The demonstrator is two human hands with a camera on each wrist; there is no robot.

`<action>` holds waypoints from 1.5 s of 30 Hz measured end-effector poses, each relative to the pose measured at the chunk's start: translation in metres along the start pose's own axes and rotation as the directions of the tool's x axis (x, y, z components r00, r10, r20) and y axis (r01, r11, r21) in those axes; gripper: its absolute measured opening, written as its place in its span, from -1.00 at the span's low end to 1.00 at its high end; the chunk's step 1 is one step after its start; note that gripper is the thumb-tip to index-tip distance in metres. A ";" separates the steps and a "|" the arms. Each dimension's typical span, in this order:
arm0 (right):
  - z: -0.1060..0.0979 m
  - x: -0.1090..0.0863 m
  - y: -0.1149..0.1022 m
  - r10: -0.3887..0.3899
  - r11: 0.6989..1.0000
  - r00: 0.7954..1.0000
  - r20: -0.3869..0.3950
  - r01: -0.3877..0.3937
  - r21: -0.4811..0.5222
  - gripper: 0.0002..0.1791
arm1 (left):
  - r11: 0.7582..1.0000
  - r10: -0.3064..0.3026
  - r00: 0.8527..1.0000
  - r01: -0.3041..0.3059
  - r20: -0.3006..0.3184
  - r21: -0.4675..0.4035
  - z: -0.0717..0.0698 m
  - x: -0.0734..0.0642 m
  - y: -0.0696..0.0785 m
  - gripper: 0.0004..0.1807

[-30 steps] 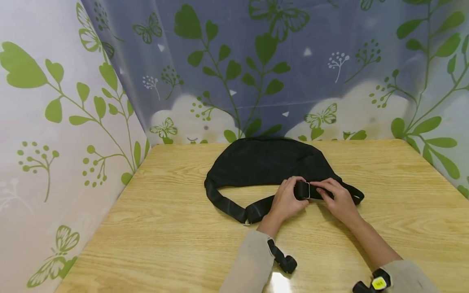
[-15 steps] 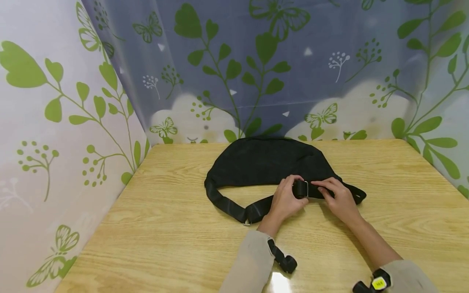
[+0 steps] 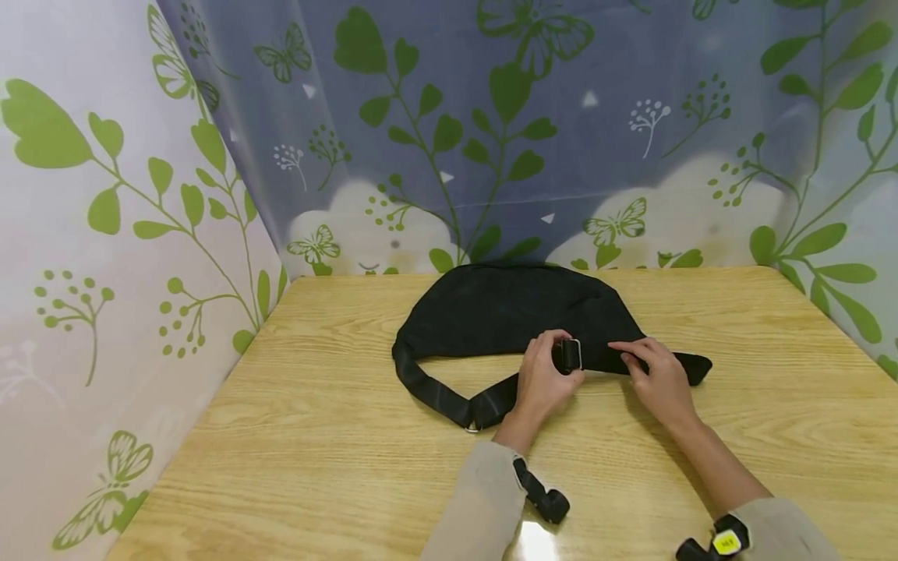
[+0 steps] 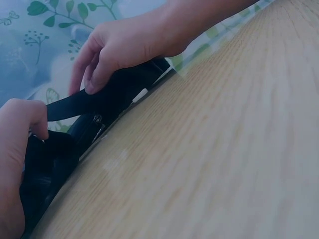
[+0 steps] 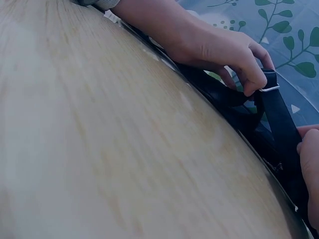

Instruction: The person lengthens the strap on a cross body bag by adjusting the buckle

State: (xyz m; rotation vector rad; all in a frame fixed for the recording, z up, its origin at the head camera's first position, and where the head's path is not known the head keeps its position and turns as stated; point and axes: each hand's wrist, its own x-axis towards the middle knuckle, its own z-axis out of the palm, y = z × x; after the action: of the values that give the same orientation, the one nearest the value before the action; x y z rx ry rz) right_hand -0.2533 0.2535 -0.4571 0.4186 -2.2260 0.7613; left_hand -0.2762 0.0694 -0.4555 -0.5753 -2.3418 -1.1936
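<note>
A black waist bag (image 3: 512,308) lies toward the back of the table in the head view, its strap (image 3: 438,397) looped in front. My left hand (image 3: 546,378) grips the strap beside a silver metal slider buckle (image 3: 576,354), thumb below and fingers above. To the right, my right hand (image 3: 659,382) pinches the same strap between thumb and fingers, a short span from the buckle. In the right wrist view the strap (image 5: 281,119) runs taut and raised between both hands. A second metal ring (image 3: 473,428) sits at the strap's low bend.
The wood-grain table (image 3: 295,467) extends around the bag. A patterned curtain (image 3: 421,156) stands right behind it, and another printed sheet (image 3: 126,257) borders the left side. Black bands hang from both sleeve cuffs (image 3: 491,483).
The left hand and the buckle have shifted slightly left, the right hand slightly right, so the gap between them is wider. The strap's right end reaches further right.
</note>
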 end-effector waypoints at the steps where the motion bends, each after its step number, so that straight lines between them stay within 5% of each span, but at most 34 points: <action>1: 0.000 0.000 0.000 0.011 1.000 1.000 -0.008 -0.011 -0.008 -0.73 | 1.000 0.001 1.000 -0.001 -0.012 -0.004 0.000 0.000 0.000 -0.47; 17: -0.001 0.001 0.002 0.099 0.992 0.992 -0.083 -0.105 -0.068 -0.78 | 1.000 0.005 0.999 -0.005 -0.040 0.001 -0.001 0.000 0.000 -0.49; 25: -0.005 -0.001 0.001 0.132 0.980 0.988 -0.079 -0.142 -0.139 -0.80 | 0.999 0.041 0.994 -0.042 0.101 0.010 0.000 0.000 0.001 -0.44; 31: -0.005 0.000 0.002 -0.060 0.987 0.995 -0.080 0.048 -0.151 -0.79 | 0.997 0.051 0.976 -0.061 0.214 0.037 0.002 0.000 0.001 -0.36; 36: -0.002 0.002 0.001 -0.268 0.960 0.963 -0.010 0.267 -0.081 -0.66 | 0.997 0.059 0.950 -0.070 0.306 0.026 0.001 0.000 0.001 -0.35; 45: 0.002 0.001 0.002 -0.375 0.923 0.915 0.152 0.383 -0.030 -0.31 | 0.999 0.016 0.927 -0.002 0.375 -0.037 -0.002 -0.002 0.003 -0.35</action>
State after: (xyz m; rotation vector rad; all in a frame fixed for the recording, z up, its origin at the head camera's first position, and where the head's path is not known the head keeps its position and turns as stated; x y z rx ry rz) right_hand -0.2559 0.2536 -0.4578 0.8712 -2.1946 0.4680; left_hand -0.2727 0.0694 -0.4532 -0.8956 -2.6303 -1.2109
